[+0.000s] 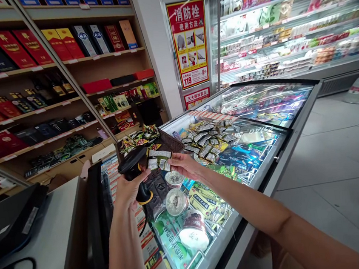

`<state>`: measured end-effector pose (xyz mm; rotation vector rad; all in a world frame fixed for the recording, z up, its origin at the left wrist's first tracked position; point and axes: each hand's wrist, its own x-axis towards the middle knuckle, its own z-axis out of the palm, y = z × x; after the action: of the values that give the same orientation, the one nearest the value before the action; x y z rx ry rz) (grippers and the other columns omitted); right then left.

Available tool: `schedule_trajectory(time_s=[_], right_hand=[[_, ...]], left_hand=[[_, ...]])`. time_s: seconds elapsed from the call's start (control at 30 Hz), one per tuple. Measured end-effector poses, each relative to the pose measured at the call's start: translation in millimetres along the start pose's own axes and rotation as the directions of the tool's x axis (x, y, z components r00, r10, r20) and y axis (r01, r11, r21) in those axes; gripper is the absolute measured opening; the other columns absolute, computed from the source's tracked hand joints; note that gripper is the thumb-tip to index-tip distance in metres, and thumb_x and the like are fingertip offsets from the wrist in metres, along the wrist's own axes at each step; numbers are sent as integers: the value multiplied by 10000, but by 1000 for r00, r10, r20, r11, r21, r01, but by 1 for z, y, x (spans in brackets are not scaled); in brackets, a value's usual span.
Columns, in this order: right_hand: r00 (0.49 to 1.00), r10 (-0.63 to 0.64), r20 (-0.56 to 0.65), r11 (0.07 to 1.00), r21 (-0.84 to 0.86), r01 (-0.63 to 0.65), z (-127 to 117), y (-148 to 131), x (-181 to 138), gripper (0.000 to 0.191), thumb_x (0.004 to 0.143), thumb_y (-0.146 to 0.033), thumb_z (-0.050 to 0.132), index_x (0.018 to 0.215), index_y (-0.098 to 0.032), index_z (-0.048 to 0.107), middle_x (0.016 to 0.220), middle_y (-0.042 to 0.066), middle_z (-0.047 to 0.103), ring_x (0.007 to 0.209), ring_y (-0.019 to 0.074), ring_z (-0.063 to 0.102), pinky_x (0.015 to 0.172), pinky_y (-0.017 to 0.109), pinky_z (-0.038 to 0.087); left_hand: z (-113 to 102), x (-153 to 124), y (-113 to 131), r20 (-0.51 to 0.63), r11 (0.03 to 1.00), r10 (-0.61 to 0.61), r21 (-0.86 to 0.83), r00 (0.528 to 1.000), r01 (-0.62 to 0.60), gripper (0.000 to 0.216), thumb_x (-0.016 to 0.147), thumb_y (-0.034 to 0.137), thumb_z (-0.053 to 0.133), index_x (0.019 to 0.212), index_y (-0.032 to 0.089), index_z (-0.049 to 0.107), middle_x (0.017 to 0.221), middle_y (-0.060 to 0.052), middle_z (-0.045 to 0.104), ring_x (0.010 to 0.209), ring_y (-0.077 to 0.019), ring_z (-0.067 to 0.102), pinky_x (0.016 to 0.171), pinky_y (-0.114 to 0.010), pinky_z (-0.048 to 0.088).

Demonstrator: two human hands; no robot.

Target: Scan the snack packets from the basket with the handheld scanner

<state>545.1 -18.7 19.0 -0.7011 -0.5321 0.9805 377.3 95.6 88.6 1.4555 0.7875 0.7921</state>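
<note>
My left hand [126,189] is closed around the grip of a black barcode scanner [133,158] with a yellow trim at its base. Between the thumb and fingers of my right hand [184,164] are small snack packets [159,156], with labels and barcodes facing up. The scanner's head is close beside these packets. Just beyond, a brown woven basket [172,141] holds several colourful snack packets [144,136]. A pile of similar dark and gold packets [207,140] lies to the right on the freezer's glass top.
Under the glass of the chest freezer [284,157] are ice cream cups [176,201] and bagged ices. A white counter [63,206] with a black device [18,220] stands left. Shelves of boxes [7,50] line the left wall; a refrigerated display [284,33] is at the back right.
</note>
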Motion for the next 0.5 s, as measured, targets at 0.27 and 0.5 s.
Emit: schedule_trajectory(time_s=[0.27,0.5], right_hand=[[982,-125,-138,991,-63,117,-4,18,8,381,601,-453,898,769,-185,685,734,-9,672,671,102,578,650,240,479],[933,-332,-138,863,-445,241,-10,6,8,433,684,-619,758,725,-219,598,640,-49,555,625,112,472,605,245,396]], left_hand=[[7,-1,-6,50,1000,2,5,999,-3,477,359,285,961,755,163,726,713,-16,737,651,-196,670,652,-313,523],[3,-2,-3,52,981,158,106,986,-163,405,417,323,946,706,172,705,714,-6,715,706,-199,676,685,-293,529]])
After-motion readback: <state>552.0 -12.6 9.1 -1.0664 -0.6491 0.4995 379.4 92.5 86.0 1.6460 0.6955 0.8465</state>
